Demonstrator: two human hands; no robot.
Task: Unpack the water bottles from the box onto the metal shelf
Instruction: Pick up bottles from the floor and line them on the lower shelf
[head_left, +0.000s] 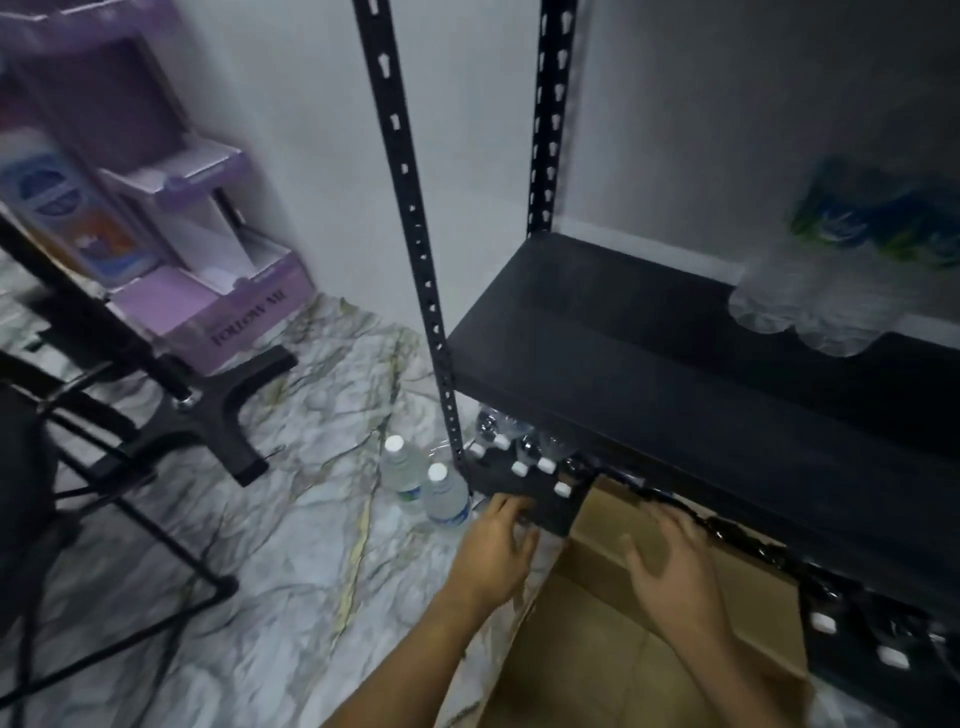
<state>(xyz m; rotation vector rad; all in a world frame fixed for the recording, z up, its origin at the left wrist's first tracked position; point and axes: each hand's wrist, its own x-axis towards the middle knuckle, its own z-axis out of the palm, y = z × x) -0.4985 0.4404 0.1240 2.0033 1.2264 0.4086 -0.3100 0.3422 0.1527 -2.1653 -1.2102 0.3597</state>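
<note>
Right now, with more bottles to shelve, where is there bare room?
The upper shelf board is bare from its left edge across to the bottle cluster at back right. The lower shelf is crowded with white-capped bottles.

Two loose water bottles stood on the marble floor (311, 545) as I counted: the farther bottle (401, 467) and the nearer bottle (447, 499). Five white caps (545, 464) showed at the left end of the lower shelf (545, 506), and two further caps (822, 622) at its right. There were also one cardboard box (623, 649), two slotted uprights (415, 234) and one wrapped bottle pack (841, 270), its bottles too blurred to number. Both my hands were in frame, left hand (498, 551) and right hand (675, 561).
</note>
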